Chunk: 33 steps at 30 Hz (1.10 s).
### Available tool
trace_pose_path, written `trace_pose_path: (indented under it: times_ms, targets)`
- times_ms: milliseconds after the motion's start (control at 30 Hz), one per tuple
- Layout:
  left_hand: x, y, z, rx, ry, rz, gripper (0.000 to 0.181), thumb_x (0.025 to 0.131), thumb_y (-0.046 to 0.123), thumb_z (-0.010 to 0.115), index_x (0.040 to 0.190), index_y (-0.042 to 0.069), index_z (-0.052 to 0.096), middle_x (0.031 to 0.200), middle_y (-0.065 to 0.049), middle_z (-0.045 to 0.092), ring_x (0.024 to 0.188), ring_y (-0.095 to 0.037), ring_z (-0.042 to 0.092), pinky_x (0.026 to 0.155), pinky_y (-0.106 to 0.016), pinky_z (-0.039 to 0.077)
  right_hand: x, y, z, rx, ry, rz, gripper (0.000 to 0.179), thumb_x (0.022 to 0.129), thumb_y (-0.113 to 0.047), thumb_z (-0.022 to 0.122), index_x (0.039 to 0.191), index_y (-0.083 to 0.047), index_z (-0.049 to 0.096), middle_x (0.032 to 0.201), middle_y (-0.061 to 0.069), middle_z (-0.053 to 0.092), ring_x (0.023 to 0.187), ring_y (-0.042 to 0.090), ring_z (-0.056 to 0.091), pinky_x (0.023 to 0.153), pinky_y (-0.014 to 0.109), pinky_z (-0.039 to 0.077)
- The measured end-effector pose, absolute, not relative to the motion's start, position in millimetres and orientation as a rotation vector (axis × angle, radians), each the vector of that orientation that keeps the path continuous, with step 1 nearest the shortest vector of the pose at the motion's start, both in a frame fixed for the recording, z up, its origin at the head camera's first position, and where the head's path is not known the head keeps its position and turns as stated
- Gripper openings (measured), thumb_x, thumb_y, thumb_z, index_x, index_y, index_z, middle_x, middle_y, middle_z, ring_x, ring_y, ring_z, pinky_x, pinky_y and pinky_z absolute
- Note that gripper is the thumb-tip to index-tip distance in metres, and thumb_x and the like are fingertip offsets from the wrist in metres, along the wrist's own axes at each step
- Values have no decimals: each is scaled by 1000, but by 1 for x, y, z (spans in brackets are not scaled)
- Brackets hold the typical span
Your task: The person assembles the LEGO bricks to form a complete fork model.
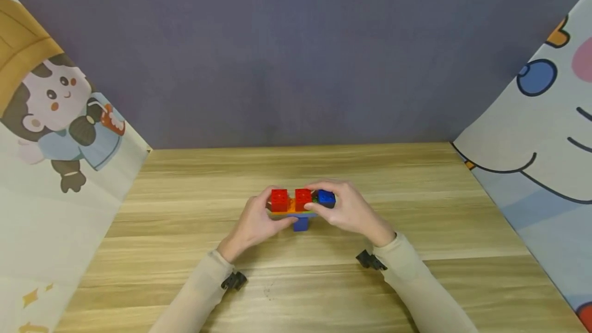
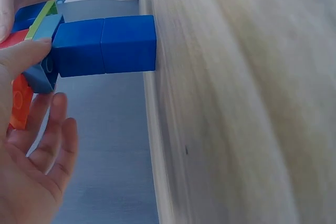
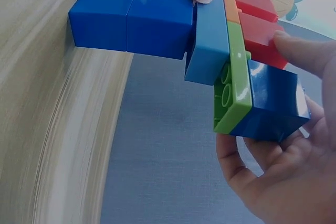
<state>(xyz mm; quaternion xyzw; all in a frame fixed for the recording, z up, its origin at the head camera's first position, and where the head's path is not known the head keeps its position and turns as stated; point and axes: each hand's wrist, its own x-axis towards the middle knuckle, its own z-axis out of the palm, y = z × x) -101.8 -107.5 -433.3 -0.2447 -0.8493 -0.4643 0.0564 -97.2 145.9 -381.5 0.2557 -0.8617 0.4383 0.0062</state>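
A toy-brick build stands upright on the table, its foot a post of two dark blue bricks (image 2: 105, 45). On the post sits a light blue brick (image 3: 211, 40), topped by an orange piece (image 2: 20, 100) and a green piece (image 3: 242, 87). Two red bricks, a left one (image 1: 279, 200) and a right one (image 1: 302, 200), and a dark blue brick (image 1: 326, 199) line the top. My left hand (image 1: 254, 221) grips the build's left end, thumb against the light blue brick. With thumb in front and forefinger behind, my right hand (image 1: 351, 210) pinches the right red brick; its other fingers curve behind the dark blue one.
The wooden table (image 1: 185, 184) runs back to a dark grey wall panel (image 1: 296, 55). Printed cartoon panels, one on the left (image 1: 69, 209) and one on the right (image 1: 504, 122), flank it. Small black devices sit at both wrists.
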Motion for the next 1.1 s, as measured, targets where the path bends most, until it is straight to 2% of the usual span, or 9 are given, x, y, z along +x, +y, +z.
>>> trace_pose_path:
  times_ms: [167, 333, 567, 700, 933, 1100]
  targets:
    - [-102, -106, -432, -790, -2514, -1443, 62, 79, 15, 96, 129, 4, 63, 115, -7, 79, 94, -19, 75, 80, -32, 61, -97, 146, -383, 810, -2671, 1341, 38, 94, -25, 84, 128, -10, 77, 126, 9, 78, 75, 7, 65, 68, 24, 57]
    - [-102, -103, -433, -790, -2518, -1539, 69, 79, 8, 94, 136, 5, 56, 123, -10, 78, 102, -24, 77, 87, -32, 63, -97, 146, -382, 799, -2681, 1343, 38, 94, -26, 84, 128, -11, 77, 126, 9, 78, 70, 8, 61, 66, 24, 54]
    - [-101, -101, -436, -828, -2506, -1537, 88, 78, 0, 93, 149, 9, 42, 129, -13, 75, 107, -28, 77, 89, -35, 64, -97, 146, -383, 780, -2703, 1371, 38, 95, -29, 83, 129, -13, 76, 121, 7, 79, 53, 5, 47, 56, 24, 47]
    - [-101, -102, -438, -881, -2454, -1448, 95, 76, -1, 94, 151, 7, 36, 130, -15, 73, 110, -29, 76, 91, -39, 64, -98, 145, -384, 798, -2697, 1337, 38, 95, -29, 83, 129, -12, 76, 122, 7, 79, 54, 5, 47, 58, 24, 47]
    - [-103, -103, -436, -999, -2338, -1209, 68, 75, 6, 97, 131, 11, 59, 124, -9, 72, 113, -27, 72, 95, -45, 63, -99, 145, -384, 805, -2706, 1356, 38, 96, -27, 82, 129, -11, 76, 121, 7, 79, 56, 6, 52, 58, 24, 49]
    - [-105, -104, -436, -987, -2399, -1223, 75, 74, 6, 98, 135, 10, 54, 125, -9, 73, 115, -29, 73, 95, -47, 63, -99, 146, -385, 812, -2693, 1360, 38, 96, -26, 82, 129, -11, 76, 121, 8, 79, 60, 7, 57, 60, 24, 52]
